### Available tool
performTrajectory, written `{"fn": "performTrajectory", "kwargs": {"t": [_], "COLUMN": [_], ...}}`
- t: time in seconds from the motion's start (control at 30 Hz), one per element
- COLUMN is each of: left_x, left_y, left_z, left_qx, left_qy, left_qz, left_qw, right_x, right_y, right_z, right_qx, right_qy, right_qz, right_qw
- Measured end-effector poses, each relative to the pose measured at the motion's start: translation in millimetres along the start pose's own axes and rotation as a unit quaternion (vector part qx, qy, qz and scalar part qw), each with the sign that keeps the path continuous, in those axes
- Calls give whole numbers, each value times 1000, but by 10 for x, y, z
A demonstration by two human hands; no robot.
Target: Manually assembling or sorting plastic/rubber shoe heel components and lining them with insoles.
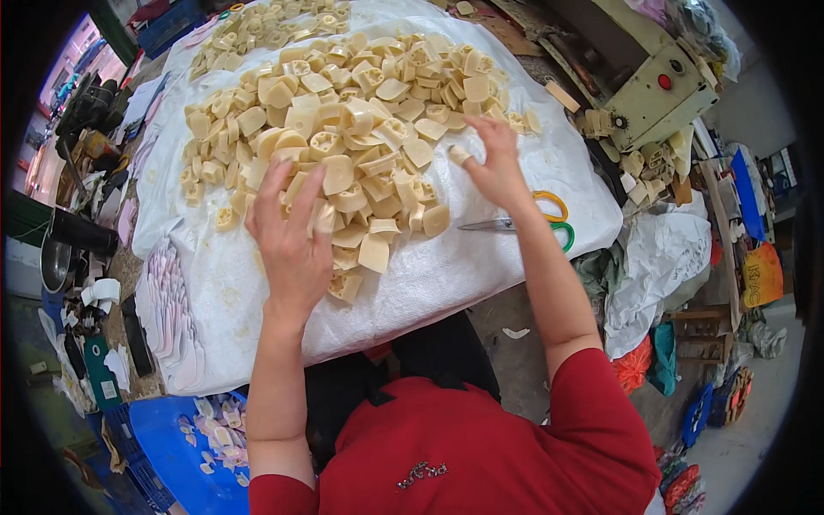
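The cream pieces point(337, 172) lie heaped, seemingly for easy reach, before a loosely spread left hand point(294, 236) and parted-fingered right hand point(498, 167), neither visibly gripping anything.

The person's left forearm point(279, 378) rises almost straight from the lower part of the frame, left of centre, to the left hand point(290, 245), whose back shows and whose fingers are parted and slightly bent, pointing upward. The right forearm point(551, 275) slants up and leftward from the lower right to the right hand point(496, 167), loosely spread above centre, its thumb point(472, 167) standing apart from the fingers.
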State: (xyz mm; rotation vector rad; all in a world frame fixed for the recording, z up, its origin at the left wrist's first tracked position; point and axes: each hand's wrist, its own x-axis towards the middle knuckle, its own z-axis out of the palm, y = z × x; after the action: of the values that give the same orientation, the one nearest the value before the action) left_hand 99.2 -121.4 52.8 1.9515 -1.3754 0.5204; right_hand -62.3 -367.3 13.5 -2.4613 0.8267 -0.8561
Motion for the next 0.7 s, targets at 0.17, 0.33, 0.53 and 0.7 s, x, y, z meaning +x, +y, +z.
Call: {"fn": "performTrajectory", "kwargs": {"t": [0.17,0.33,0.53,0.7], "left_x": [-377,-644,-645,-649], "left_y": [-40,-125,-119,-119], "left_z": [33,210,256,235], "left_qx": [0,0,19,23], "left_qy": [25,27,33,26], "left_qz": [-16,-57,-52,-59], "left_qw": [1000,998,998,998], "right_x": [-128,268,553,698], "right_y": [671,1064,894,1189], "right_z": [-62,-155,-281,-372], "right_qx": [-138,249,-264,-255], "right_qy": [-104,96,-67,-136], "right_qz": [48,214,233,189], "right_qw": [984,940,934,938]}}
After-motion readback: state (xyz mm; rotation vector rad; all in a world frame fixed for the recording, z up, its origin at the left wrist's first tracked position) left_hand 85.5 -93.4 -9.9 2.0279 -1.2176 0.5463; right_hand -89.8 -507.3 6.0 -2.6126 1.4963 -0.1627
